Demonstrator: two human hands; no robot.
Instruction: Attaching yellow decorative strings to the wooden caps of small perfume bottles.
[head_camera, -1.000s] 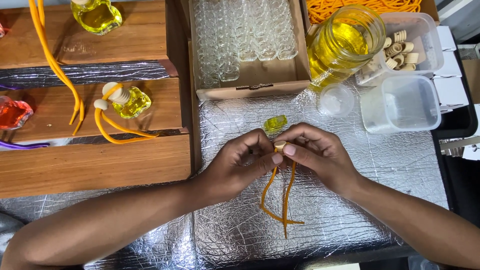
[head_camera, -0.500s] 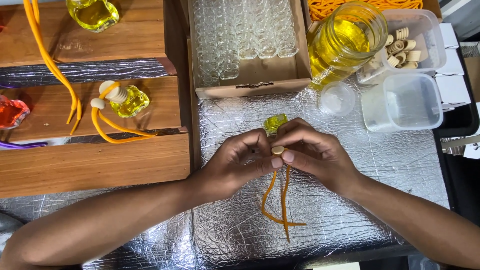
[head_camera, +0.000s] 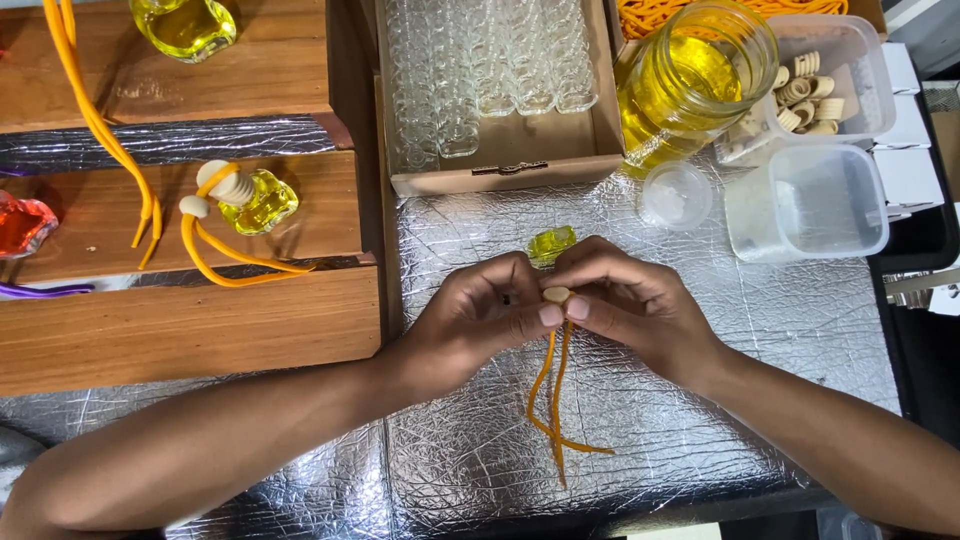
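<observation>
Viewed from above: two bare hands meeting over a quilted silver foil mat (head_camera: 700, 420).

Almost nothing moved in the last second. Left hand (head_camera: 470, 320) and right hand (head_camera: 630, 305) still pressed together at the fingertips, both pinching tight on a pale wooden cap (head_camera: 556, 295), and edged only slightly nearer the small yellow bottle (head_camera: 551, 244) standing on the mat just beyond the knuckles. Orange cord (head_camera: 556, 400) hanging from the cap toward the near edge as before, one tail kinked to the right. Judged from that: fine fiddling at the cap still going on, cap not yet on the bottle. Possibly threading or knotting; hidden by the fingers.

Containers, by place:
- Far centre: shallow brown cardboard tray (head_camera: 500, 170) holding rows of empty clear glass bottles (head_camera: 480, 70).
- Far right: round glass jar of yellow liquid (head_camera: 690, 85), open-topped.
- Beside it: clear square tub with more wooden caps (head_camera: 805, 95); nearer, an empty clear tub (head_camera: 810, 200) and a small round clear lid (head_camera: 675, 195).
- Right edge: plain white boxes (head_camera: 905, 170).
- Left: stepped wooden shelves (head_camera: 180, 320) with a finished yellow bottle (head_camera: 255, 200), capped and corded, and a red bottle (head_camera: 20, 225) at the margin.

No labels or signs visible.
</observation>
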